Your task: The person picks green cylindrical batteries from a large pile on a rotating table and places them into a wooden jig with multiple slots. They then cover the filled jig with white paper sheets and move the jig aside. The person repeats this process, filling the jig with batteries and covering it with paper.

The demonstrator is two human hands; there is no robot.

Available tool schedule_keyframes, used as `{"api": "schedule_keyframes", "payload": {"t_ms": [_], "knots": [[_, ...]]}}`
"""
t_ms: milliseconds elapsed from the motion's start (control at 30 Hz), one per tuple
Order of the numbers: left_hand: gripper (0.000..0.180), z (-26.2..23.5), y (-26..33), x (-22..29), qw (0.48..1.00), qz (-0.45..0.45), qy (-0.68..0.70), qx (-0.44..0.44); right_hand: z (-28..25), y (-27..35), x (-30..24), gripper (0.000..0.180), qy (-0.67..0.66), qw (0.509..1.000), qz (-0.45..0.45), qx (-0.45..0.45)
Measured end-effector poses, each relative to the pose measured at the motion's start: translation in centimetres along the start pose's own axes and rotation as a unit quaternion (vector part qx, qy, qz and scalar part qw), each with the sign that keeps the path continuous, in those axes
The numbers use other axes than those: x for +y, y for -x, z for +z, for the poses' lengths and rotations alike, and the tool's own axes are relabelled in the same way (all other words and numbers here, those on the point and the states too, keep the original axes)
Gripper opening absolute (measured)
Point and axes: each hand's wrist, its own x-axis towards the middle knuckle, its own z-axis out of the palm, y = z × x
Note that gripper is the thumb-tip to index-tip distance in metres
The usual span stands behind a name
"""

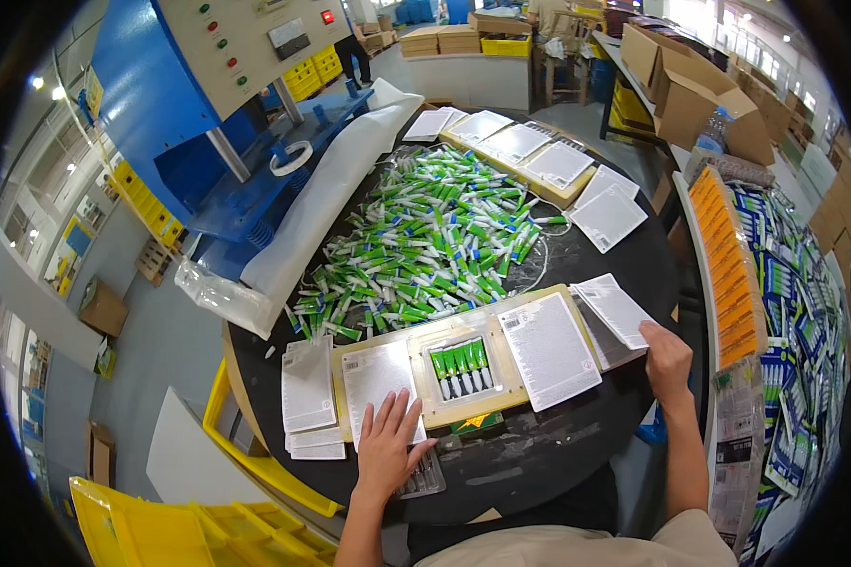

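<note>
My left hand (pixel 388 442) lies with spread fingers on a white printed card (pixel 380 378) at the left end of a cream-coloured jig (pixel 437 333). In the jig's middle opening sits a clear blister (pixel 461 389) with several small green-and-white tubes (pixel 460 357) in a row. Another white card (pixel 548 354) covers the jig's right side. At the right, my right hand (pixel 668 361) pinches the corner of a white card (pixel 616 304) beside the jig. Under my left palm, an empty clear blister (pixel 427 472) shows in part.
A heap of small tubes (pixel 435 236) covers the round black table (pixel 577 444) behind the jig. A second jig (pixel 577 192) with cards stands at the far side. A blue press (pixel 175 123) rises at left, yellow crates (pixel 151 529) below it. Packed cards (pixel 794 378) fill a box at right.
</note>
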Motion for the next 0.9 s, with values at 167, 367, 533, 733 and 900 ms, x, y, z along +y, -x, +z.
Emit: {"api": "schedule_keyframes", "payload": {"t_ms": [167, 367, 533, 733, 900], "knots": [[0.072, -0.1, -0.1, -0.2, 1.0, 0.001, 0.012, -0.007, 0.3, 1.1, -2.5, 0.02, 0.005, 0.995, -0.029, -0.092], [0.07, -0.5, -0.1, -0.4, 0.999, -0.012, 0.045, -0.016, -5.3, -3.5, -7.2, 0.037, 0.017, 0.999, 0.015, 0.033], [0.07, -0.5, -0.1, -0.3, 0.999, -0.018, 0.049, -0.009, -1.3, -4.8, -18.1, 0.037, -0.081, 0.983, -0.162, -0.006], [0.066, -0.9, -0.1, -0.1, 0.997, -0.033, 0.069, 0.002, 3.8, -1.5, -24.1, 0.038, -0.093, 0.974, -0.172, -0.111], [0.064, -1.0, -0.4, 0.1, 0.997, -0.063, 0.038, 0.005, 4.7, -1.0, -24.2, 0.039, -0.084, 0.978, -0.149, -0.122]]}}
